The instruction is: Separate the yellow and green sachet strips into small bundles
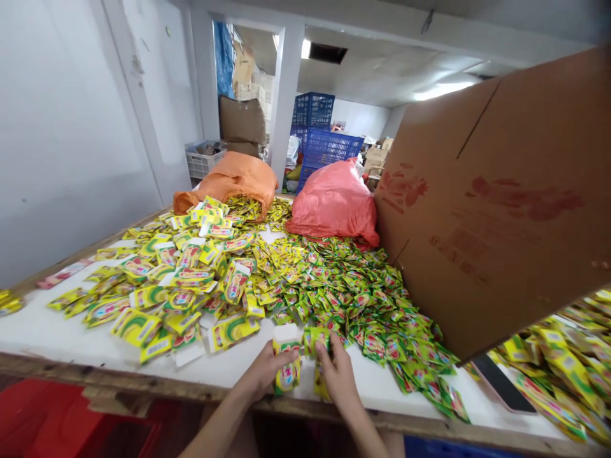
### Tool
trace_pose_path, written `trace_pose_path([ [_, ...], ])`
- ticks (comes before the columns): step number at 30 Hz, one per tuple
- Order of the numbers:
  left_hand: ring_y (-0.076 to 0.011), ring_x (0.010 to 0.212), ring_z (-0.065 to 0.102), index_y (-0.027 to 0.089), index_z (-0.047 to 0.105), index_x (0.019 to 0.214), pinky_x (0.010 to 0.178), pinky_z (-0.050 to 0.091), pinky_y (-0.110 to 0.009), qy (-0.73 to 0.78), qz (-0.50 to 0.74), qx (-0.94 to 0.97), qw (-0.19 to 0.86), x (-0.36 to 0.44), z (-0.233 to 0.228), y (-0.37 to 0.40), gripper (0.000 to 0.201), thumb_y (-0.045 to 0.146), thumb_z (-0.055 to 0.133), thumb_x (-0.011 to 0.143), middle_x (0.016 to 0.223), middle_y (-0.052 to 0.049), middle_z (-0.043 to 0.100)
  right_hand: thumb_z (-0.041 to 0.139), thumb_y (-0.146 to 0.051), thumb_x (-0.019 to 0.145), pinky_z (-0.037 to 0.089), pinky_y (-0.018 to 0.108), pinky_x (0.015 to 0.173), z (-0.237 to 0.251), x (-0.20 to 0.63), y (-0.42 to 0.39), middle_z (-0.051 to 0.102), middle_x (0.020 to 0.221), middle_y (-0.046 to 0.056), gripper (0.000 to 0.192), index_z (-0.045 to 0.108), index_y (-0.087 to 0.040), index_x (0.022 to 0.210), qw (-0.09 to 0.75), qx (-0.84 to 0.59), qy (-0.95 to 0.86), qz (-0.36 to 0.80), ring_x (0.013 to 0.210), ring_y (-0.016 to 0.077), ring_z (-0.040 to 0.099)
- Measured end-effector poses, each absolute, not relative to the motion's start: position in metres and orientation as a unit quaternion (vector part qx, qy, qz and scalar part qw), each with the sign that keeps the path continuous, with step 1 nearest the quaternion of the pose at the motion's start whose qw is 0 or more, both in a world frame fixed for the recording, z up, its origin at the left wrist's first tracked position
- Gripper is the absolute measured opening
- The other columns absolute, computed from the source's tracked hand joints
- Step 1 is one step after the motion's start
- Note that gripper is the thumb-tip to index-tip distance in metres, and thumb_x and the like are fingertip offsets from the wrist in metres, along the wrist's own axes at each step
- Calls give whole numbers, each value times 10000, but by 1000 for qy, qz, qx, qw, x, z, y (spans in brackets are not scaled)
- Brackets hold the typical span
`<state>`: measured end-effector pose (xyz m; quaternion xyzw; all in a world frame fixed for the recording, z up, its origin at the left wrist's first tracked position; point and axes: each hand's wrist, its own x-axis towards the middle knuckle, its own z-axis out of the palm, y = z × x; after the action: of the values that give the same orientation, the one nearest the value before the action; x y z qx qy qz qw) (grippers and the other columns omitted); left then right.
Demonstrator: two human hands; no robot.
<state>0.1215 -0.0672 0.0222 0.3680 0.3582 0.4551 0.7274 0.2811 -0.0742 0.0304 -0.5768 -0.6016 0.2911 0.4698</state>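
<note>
The left hand [268, 370], fingers closed, gripped a flapped carton [287, 376] over the front of the table [48, 337]; the right hand [337, 370] pinched what seemed a green sachet [311, 338] beside it. A loosened pinch could have dropped either over the edge

Toward the right end of the table's [41, 334] front edge we see a dark-screened phone [503, 383], with a big printed carton [496, 146] rising behind it. Beyond the far edge we have stacked blue crates [329, 149]; near the far left corner, a white crate [203, 165]. We see red plastic [48, 420] below the front left corner.
</note>
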Motion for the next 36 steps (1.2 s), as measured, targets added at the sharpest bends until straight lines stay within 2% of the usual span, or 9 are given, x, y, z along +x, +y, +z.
trace_pose_path([
  [5, -187, 662, 616, 94, 655, 788, 652, 458, -287, 345, 430, 455, 699, 123, 27, -67, 256, 294, 693, 632, 697, -82, 685, 435, -425, 835, 472, 265, 622, 63, 263, -63, 602, 825, 42, 305, 481, -184, 1017, 537, -507, -563, 371, 720, 176, 573],
  [7, -159, 574, 590, 101, 649, 777, 593, 445, -268, 352, 425, 465, 692, 125, 28, -67, 248, 287, 694, 619, 626, -48, 660, 435, -379, 842, 462, 264, 632, 68, 257, -60, 594, 808, 34, 255, 495, -188, 1001, 488, -494, -625, 356, 712, 172, 564],
  [12, -139, 520, 558, 103, 620, 727, 537, 424, -250, 360, 413, 454, 703, 127, 26, -67, 203, 249, 684, 600, 572, -14, 624, 420, -170, 838, 400, 323, 820, 75, 265, -58, 556, 946, 69, 179, 528, -188, 979, 334, -474, -786, 214, 928, 205, 504],
  [18, -156, 574, 570, 97, 636, 775, 579, 423, -263, 348, 403, 483, 696, 127, 25, -66, 233, 272, 668, 625, 617, -31, 644, 443, -45, 770, 416, 270, 743, 101, 268, -52, 491, 899, 45, 175, 534, -191, 803, 200, -438, -864, 149, 863, 179, 494],
  [24, -153, 592, 565, 99, 644, 732, 589, 413, -248, 330, 390, 506, 695, 126, 26, -67, 192, 276, 647, 657, 610, -26, 645, 529, -16, 672, 411, 253, 686, 99, 266, -43, 494, 884, 27, 203, 542, -194, 769, 139, -442, -879, 113, 811, 173, 506],
  [27, -158, 624, 571, 102, 647, 738, 641, 426, -262, 326, 410, 510, 682, 126, 30, -68, 189, 282, 623, 685, 603, -19, 636, 564, -49, 674, 421, 258, 698, 91, 264, -46, 533, 924, 25, 276, 535, -211, 895, 163, -435, -870, 166, 822, 173, 530],
  [30, -170, 626, 587, 101, 644, 819, 649, 438, -281, 329, 417, 495, 688, 125, 32, -69, 245, 300, 641, 676, 619, -22, 641, 510, -84, 768, 428, 252, 705, 86, 265, -50, 571, 886, 11, 274, 486, -224, 1002, 245, -450, -828, 228, 804, 153, 550],
  [33, -176, 609, 596, 94, 637, 867, 625, 443, -284, 336, 407, 478, 702, 125, 32, -68, 308, 305, 677, 647, 632, -33, 649, 533, -144, 797, 416, 288, 720, 86, 268, -54, 569, 869, 31, 134, 539, -209, 914, 268, -460, -832, 156, 827, 180, 529],
  [36, -178, 622, 596, 84, 647, 830, 627, 439, -278, 331, 412, 476, 703, 125, 30, -68, 295, 316, 680, 649, 619, -42, 650, 518, -158, 823, 389, 323, 739, 89, 270, -55, 562, 891, 50, 130, 576, -214, 925, 245, -434, -865, 56, 859, 204, 498],
])
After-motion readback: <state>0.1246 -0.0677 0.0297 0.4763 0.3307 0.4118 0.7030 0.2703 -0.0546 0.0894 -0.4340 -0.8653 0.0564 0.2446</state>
